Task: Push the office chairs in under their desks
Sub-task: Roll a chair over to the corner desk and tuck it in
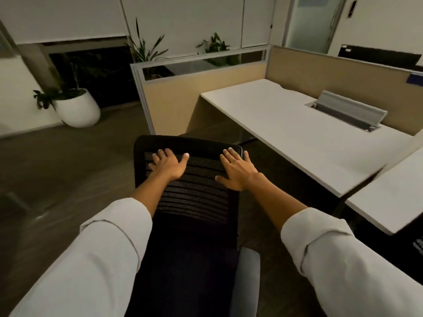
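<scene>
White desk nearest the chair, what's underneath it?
Under the white desk only dark shadowed floor and a desk leg show. The tabletop covers everything further in.

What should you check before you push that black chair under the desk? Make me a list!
1. Left hand flat on the chair back: ok.
2. Right hand flat on the chair back: ok.
3. Chair lined up with the desk: not ok, the desk is off to the right.
4. Floor between chair and desk free: ok.
5. Wheels rolling straight: cannot tell, hidden.
</scene>
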